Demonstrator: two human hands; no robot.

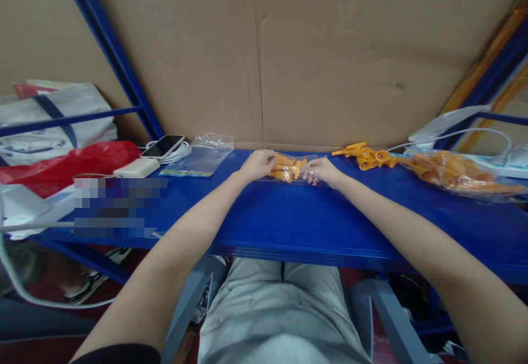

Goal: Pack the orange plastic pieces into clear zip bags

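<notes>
A small clear plastic bag (295, 178) with several orange plastic pieces (284, 167) inside lies between my two hands, near the back of the blue table. My left hand (260, 164) is closed on the bag's left end. At the other end, the fingers of my right hand (322, 171) are curled and pinch the bag's edge beside an orange piece. To the right sits a loose pile of orange horn-shaped plastic pieces (368, 156). Beyond it, a larger clear bag (457, 171) is filled with more orange pieces.
Flat clear bags (202, 158) lie at the left, beside a phone (163, 147) on a coiled white cable (181, 150). A white box-like device (137, 168), red plastic bag (111, 152) and cloth bag (82, 114) stand further left. Cardboard (264, 56) backs the blue table (268, 218).
</notes>
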